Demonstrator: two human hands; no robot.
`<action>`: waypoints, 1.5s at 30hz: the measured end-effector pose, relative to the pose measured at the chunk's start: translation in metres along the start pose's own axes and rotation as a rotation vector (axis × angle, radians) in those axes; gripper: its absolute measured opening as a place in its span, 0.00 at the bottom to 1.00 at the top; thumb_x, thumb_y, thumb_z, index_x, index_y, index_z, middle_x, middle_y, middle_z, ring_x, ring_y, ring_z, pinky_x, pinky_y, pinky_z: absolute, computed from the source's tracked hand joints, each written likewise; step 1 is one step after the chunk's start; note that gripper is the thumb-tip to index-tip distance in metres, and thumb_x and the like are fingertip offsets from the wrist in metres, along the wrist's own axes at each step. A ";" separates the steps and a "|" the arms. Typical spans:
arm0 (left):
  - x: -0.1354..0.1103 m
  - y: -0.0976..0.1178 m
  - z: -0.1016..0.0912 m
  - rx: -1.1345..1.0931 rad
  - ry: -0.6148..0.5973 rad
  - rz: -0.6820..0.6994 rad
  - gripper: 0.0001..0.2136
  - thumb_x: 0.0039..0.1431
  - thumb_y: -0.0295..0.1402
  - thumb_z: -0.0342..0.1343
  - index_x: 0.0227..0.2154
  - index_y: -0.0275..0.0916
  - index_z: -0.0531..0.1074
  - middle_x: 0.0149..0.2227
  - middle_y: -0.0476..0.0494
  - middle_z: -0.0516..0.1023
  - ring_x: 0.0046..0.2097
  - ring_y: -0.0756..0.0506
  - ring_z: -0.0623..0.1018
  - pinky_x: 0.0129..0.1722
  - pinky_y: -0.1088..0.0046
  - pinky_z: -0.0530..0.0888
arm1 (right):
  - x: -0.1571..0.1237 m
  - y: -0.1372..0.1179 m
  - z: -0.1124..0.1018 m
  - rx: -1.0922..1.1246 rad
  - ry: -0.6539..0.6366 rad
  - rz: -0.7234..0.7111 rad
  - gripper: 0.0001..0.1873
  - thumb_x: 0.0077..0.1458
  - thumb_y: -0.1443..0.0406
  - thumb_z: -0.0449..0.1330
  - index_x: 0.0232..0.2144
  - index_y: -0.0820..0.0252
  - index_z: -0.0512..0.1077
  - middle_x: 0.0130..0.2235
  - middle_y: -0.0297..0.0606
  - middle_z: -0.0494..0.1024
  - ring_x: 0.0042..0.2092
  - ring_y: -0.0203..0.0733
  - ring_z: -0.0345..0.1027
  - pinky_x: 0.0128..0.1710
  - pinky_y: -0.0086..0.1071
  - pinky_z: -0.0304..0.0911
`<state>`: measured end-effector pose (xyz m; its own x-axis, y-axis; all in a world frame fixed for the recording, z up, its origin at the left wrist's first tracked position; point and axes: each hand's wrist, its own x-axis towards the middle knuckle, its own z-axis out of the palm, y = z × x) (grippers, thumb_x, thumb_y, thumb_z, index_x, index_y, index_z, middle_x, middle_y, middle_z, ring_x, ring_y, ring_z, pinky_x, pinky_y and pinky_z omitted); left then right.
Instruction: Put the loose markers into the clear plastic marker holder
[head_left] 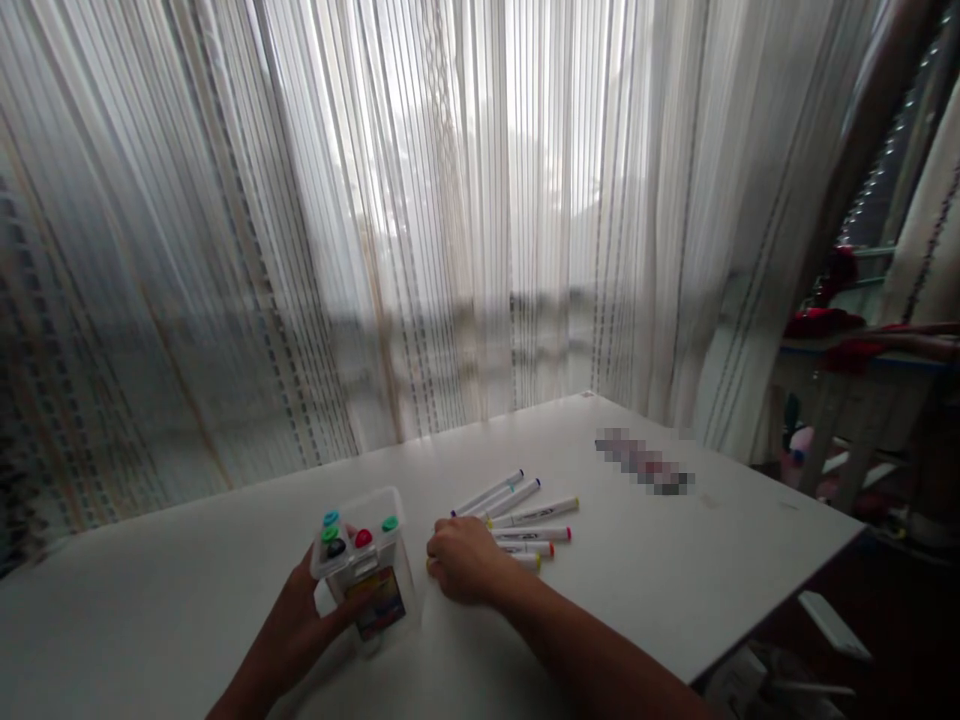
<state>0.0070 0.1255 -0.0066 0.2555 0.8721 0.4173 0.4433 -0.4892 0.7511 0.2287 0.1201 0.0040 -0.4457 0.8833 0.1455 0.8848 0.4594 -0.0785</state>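
Observation:
My left hand (311,610) is wrapped round a clear plastic box (401,570), which stands tilted on the white table. Inside it are several markers with coloured ends, among them a red-capped marker (364,538) and a black one (336,547). My right hand (461,560) rests with curled fingers over the left ends of several white markers (532,513) spread on the table. Their coloured ends point right: blue, yellow, pink and orange. What the right fingers grip, if anything, is hidden beneath the hand.
The white table (225,560) reaches back to a sheer striped curtain (465,250). A blurred-out long item (645,462) lies at the far right of the table. Beyond the right edge stands furniture with red cloth (825,322) on it.

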 end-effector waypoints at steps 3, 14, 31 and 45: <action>0.000 0.006 -0.001 -0.032 0.004 0.014 0.21 0.44 0.45 0.63 0.40 0.39 0.73 0.40 0.42 0.79 0.43 0.37 0.77 0.45 0.60 0.75 | 0.000 0.001 0.000 -0.001 0.005 -0.005 0.12 0.52 0.66 0.53 0.31 0.66 0.75 0.37 0.47 0.76 0.38 0.47 0.72 0.35 0.33 0.63; 0.000 0.007 -0.003 -0.059 -0.015 0.036 0.22 0.46 0.43 0.62 0.43 0.37 0.71 0.46 0.39 0.76 0.48 0.37 0.74 0.50 0.60 0.70 | -0.001 -0.001 -0.003 0.056 0.025 0.022 0.11 0.53 0.66 0.53 0.31 0.62 0.76 0.38 0.45 0.76 0.39 0.45 0.70 0.37 0.33 0.61; 0.000 0.007 -0.004 -0.096 -0.038 0.053 0.21 0.46 0.42 0.63 0.42 0.37 0.71 0.45 0.40 0.76 0.48 0.38 0.74 0.50 0.60 0.70 | -0.001 0.002 -0.004 0.069 0.036 0.056 0.12 0.53 0.64 0.54 0.36 0.61 0.75 0.40 0.44 0.75 0.42 0.47 0.69 0.40 0.35 0.60; 0.001 0.005 -0.003 -0.116 -0.029 0.041 0.22 0.45 0.42 0.64 0.42 0.37 0.71 0.45 0.40 0.76 0.47 0.38 0.74 0.49 0.59 0.70 | 0.000 0.010 -0.002 0.105 0.070 0.071 0.10 0.51 0.63 0.57 0.34 0.62 0.75 0.39 0.43 0.75 0.43 0.46 0.68 0.41 0.34 0.59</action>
<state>0.0071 0.1238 -0.0006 0.2967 0.8502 0.4349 0.3300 -0.5186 0.7888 0.2375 0.1242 0.0055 -0.3689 0.9068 0.2039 0.8929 0.4066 -0.1932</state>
